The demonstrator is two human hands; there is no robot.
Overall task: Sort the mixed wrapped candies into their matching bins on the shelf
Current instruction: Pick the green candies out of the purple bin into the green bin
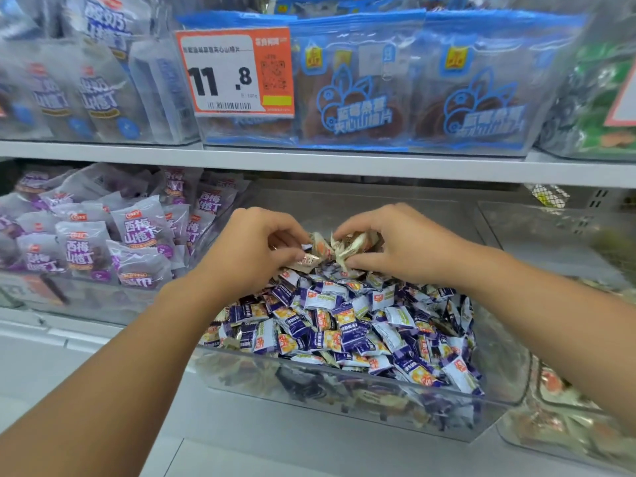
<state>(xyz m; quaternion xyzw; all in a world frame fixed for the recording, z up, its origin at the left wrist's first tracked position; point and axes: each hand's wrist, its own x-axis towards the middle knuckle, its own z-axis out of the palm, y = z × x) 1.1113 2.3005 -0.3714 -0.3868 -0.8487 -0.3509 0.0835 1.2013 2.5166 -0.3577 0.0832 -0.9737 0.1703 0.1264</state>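
Over the clear plastic bin (pixel 344 401) of purple-wrapped candies (pixel 347 325), left hand (pixel 254 249) and right hand (pixel 395 242) pinch stray cream-and-orange wrapped candies (pixel 344 247); next, likely carry them to their matching bin.

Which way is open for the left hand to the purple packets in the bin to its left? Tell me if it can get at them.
Probably yes. The left hand is busy pinching pale candies, but the purple packets lie uncovered in an open-topped bin, with nothing between.
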